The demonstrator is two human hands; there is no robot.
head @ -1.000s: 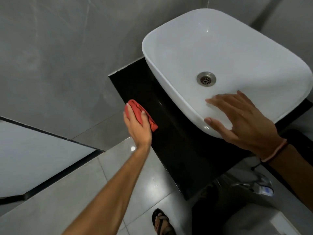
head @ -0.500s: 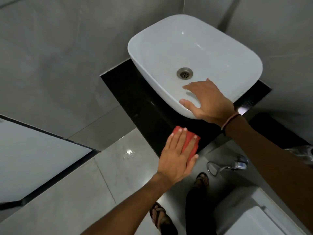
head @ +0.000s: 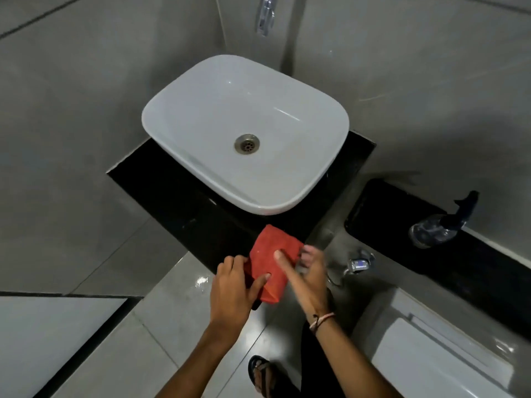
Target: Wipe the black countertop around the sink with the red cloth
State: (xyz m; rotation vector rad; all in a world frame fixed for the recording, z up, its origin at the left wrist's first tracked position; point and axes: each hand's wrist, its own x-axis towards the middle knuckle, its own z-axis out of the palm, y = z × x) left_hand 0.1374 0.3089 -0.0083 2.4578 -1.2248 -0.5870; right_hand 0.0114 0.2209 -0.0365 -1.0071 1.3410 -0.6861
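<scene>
A white basin sink (head: 287, 156) stands on the black countertop (head: 172, 202), which fills a corner between grey tiled walls. The red cloth (head: 265, 262) is folded into a flat pad and is held in the air just off the counter's front corner. My left hand (head: 232, 294) grips its lower left edge, thumb on top. My right hand (head: 309, 275) holds the cloth's right side, with the thumb pressed across its face. Both hands are clear of the sink.
A chrome tap (head: 265, 15) is mounted on the wall above the sink. To the right are a small wall tap (head: 359, 264), a black ledge with a clear pump bottle (head: 439, 228), and a white toilet tank (head: 436, 360). My sandalled foot (head: 263, 377) is on the glossy floor tiles.
My left hand slid the cloth along the counter's front edge from left to right, then lifted it off. My right hand left the sink rim and took hold of the cloth. The view pulled back.
</scene>
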